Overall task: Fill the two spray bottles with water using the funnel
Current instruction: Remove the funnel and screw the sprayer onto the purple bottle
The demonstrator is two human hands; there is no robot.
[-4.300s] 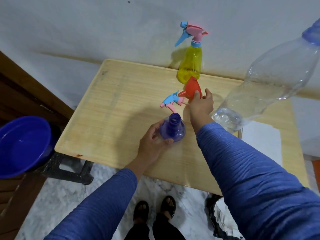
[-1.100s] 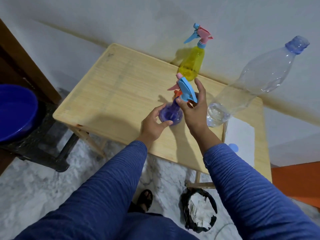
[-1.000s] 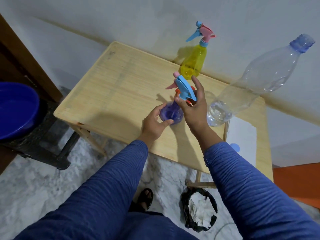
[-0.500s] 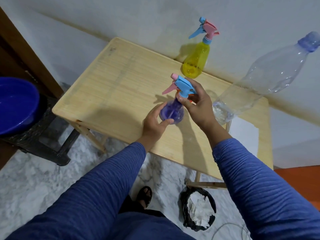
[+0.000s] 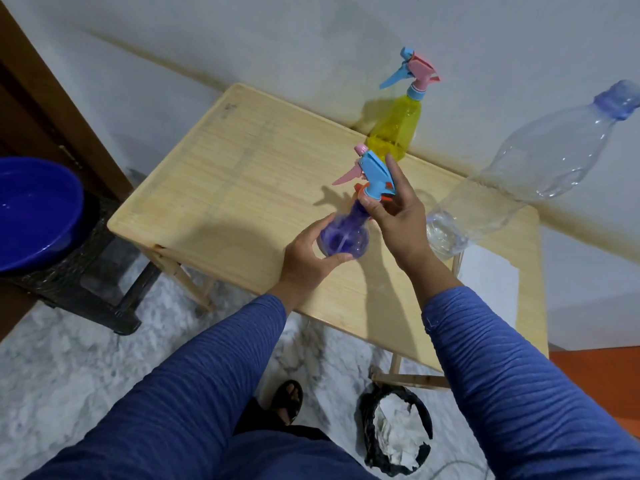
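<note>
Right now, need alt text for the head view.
Left hand steadies a purple translucent spray bottle on a pale wooden table while the right hand holds its blue-and-pink trigger head at the neck. Behind stand a yellow spray bottle and a large clear plastic bottle.

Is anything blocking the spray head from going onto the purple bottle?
Nothing visible. The right hand holds the spray head right over the purple bottle, its tube already inside, and the left hand steadies the bottle.
</note>
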